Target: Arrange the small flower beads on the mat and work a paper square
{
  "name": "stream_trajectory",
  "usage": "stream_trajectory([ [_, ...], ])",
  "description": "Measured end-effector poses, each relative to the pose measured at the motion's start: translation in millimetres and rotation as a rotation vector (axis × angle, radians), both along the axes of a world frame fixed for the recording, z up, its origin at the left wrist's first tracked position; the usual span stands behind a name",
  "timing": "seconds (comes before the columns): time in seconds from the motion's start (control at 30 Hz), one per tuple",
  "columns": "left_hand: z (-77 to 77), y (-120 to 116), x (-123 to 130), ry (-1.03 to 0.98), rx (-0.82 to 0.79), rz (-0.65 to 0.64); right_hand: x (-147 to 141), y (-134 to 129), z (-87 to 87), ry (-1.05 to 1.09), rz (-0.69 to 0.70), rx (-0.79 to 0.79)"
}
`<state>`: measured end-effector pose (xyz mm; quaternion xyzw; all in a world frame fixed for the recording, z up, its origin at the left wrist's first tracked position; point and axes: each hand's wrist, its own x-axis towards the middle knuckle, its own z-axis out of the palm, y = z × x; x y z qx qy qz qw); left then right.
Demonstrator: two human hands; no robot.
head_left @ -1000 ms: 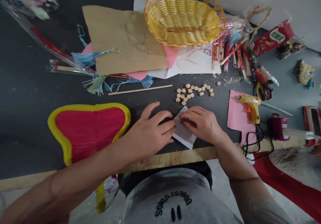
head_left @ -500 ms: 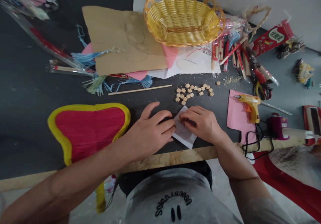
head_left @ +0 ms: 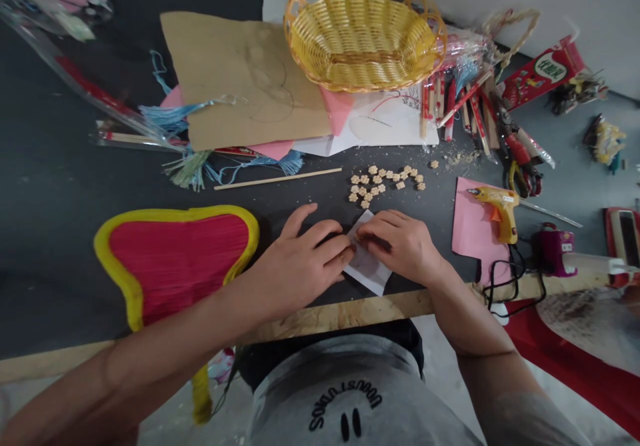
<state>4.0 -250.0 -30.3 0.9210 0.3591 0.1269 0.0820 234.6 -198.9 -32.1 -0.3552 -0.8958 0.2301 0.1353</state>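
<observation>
A small white paper sheet [head_left: 373, 273] lies slantwise near the table's front edge. My left hand [head_left: 313, 259] reaches over its left side with thumb and fingers apart and fingertips at the paper, holding nothing. From the right, my right hand [head_left: 403, 243] pinches a small tan piece against the paper's upper part. The fingers mostly hide that piece, so its shape cannot be made out. Just beyond the paper sits a loose cluster of small pale flower-shaped wooden pieces [head_left: 367, 191].
Left of my hands lies a pink-red fan shape with a yellow edge [head_left: 175, 215]. A thin stick [head_left: 277, 179], brown paper [head_left: 225, 79] and a yellow wicker basket [head_left: 365, 39] are farther back. On the right, a yellow glue gun [head_left: 503, 211] rests on pink paper [head_left: 465, 226].
My left fingertips have shifted slightly to the right over the paper. My right hand keeps its pinch in the same place.
</observation>
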Motion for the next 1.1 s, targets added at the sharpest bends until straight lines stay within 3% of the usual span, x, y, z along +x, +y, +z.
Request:
stream_trajectory([
  [0.23, 0.1, -0.2, -0.4, -0.016, -0.005, -0.002, 1.1, 1.7, 1.6, 0.024, -0.011, -0.067],
  [0.47, 2.7, -1.0, 0.3, -0.007, 0.016, -0.006, 1.5, 1.1, 0.3, 0.013, 0.02, 0.001],
  [0.9, 4.3, -1.5, -0.7, 0.015, 0.057, 0.038, 0.4, 1.0, 4.0, 0.043, -0.054, -0.011],
  [1.1, -0.7, -0.1, -2.4, -0.035, 0.048, 0.041, 1.4, 3.8, 2.7, 0.088, -0.053, 0.116],
])
